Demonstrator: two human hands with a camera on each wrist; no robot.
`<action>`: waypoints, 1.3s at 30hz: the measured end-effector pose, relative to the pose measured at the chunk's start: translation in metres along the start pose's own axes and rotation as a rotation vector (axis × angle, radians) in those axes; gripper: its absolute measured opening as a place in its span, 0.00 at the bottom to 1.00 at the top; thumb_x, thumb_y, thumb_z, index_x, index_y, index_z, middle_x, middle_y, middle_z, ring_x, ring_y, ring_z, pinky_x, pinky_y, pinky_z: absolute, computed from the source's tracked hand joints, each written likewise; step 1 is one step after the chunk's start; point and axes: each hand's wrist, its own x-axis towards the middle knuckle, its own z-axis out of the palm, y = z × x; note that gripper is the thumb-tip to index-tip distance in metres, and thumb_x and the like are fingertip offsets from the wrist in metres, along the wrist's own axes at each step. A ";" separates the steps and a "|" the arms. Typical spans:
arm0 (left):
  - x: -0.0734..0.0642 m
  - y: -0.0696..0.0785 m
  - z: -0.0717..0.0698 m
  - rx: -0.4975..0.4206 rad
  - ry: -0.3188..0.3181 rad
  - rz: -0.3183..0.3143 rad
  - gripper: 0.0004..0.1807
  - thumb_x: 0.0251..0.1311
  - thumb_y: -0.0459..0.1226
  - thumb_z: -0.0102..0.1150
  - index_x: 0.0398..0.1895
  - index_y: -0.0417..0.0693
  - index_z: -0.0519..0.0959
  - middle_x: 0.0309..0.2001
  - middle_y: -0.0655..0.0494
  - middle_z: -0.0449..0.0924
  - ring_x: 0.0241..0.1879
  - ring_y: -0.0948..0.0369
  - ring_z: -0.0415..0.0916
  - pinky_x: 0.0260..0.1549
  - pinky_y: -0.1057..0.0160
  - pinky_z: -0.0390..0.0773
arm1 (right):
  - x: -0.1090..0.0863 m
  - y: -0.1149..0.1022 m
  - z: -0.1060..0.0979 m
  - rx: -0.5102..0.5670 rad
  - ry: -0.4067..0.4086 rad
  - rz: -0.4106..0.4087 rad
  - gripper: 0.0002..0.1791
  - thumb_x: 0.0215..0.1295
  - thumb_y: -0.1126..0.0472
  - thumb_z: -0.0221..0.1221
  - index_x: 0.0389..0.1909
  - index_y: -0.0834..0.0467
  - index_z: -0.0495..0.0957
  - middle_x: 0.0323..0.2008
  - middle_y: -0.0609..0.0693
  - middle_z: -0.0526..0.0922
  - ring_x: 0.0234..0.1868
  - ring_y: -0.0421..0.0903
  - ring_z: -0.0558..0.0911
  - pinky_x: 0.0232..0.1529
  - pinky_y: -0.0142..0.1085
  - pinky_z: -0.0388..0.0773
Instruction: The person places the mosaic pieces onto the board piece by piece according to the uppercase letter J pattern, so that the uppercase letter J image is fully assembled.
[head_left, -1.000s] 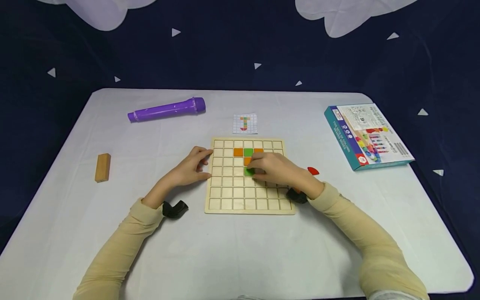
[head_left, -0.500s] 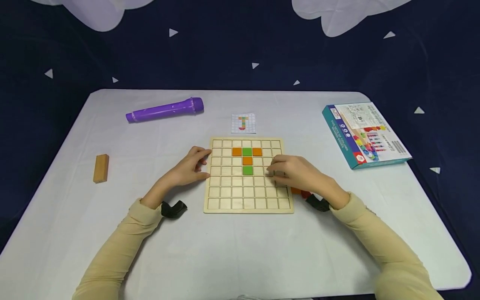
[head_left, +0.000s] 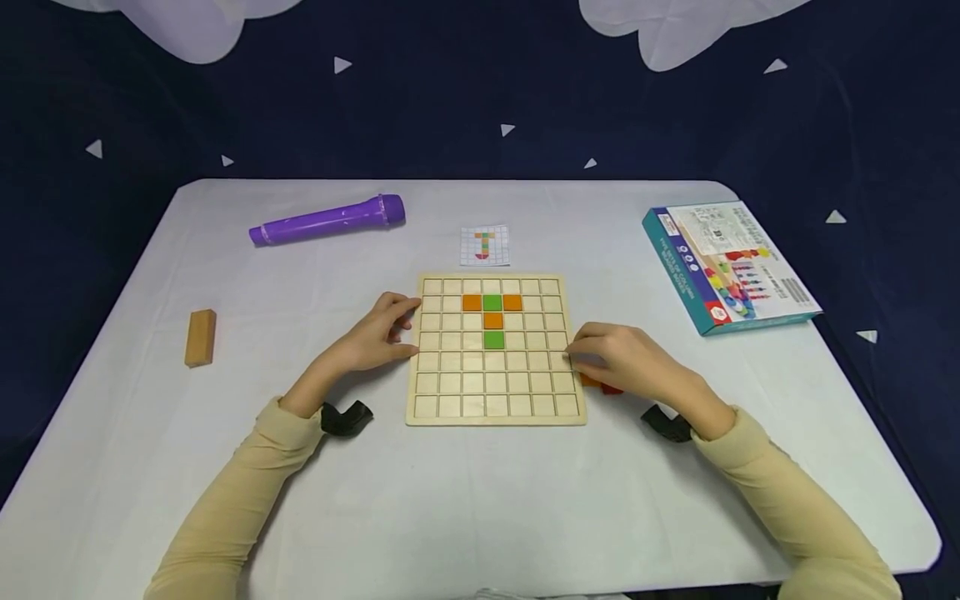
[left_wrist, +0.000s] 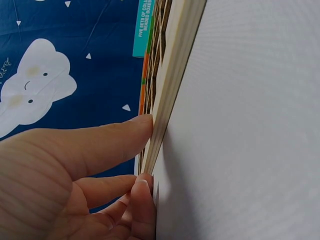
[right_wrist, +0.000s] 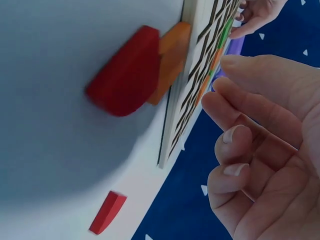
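Observation:
A light wooden grid board (head_left: 450,384) lies at the middle of the table. Orange tiles (head_left: 472,302) and green tiles (head_left: 493,340) sit in its cells in a T-like shape. At the board's left edge, my left hand (head_left: 371,337) rests thumb and fingertips against the side, as the left wrist view shows closely. My right hand (head_left: 626,360) hovers by the right edge with loosely bent fingers and nothing in them. Beneath it lie an orange block (right_wrist: 170,65) and a red rounded block (right_wrist: 125,75); another red block (right_wrist: 107,212) lies farther off.
Behind the board is a small pattern card (head_left: 484,246) with a J on it. A purple microphone-shaped tube (head_left: 327,222) lies back left, and a wooden block (head_left: 200,338) stands at left. A boxed game (head_left: 735,267) occupies the right back of the white table (head_left: 480,508).
My right hand has drawn back rightward from the green tile in the middle of the board to beyond its right edge, uncovering the tiles. My left hand stays at the left edge.

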 end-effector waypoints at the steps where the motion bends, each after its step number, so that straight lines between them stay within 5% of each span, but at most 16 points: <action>1: 0.000 0.000 0.000 -0.002 0.000 0.001 0.40 0.53 0.31 0.62 0.69 0.31 0.55 0.57 0.38 0.60 0.44 0.54 0.66 0.42 0.63 0.71 | -0.001 0.001 0.000 -0.004 0.000 0.003 0.09 0.53 0.63 0.66 0.36 0.58 0.85 0.34 0.47 0.82 0.36 0.39 0.81 0.36 0.35 0.79; 24: 0.000 -0.002 0.000 -0.012 0.004 0.002 0.40 0.53 0.31 0.62 0.69 0.31 0.55 0.57 0.38 0.60 0.43 0.54 0.66 0.41 0.65 0.70 | -0.019 0.006 0.004 -0.061 -0.104 0.089 0.13 0.47 0.58 0.70 0.35 0.57 0.84 0.30 0.45 0.80 0.30 0.36 0.73 0.32 0.32 0.73; 39: 0.000 -0.002 0.001 -0.029 0.006 0.018 0.40 0.53 0.30 0.61 0.68 0.30 0.55 0.56 0.38 0.59 0.44 0.55 0.66 0.41 0.66 0.70 | -0.018 0.010 0.005 -0.084 -0.011 0.085 0.12 0.46 0.61 0.69 0.34 0.60 0.85 0.30 0.48 0.81 0.31 0.40 0.78 0.31 0.35 0.77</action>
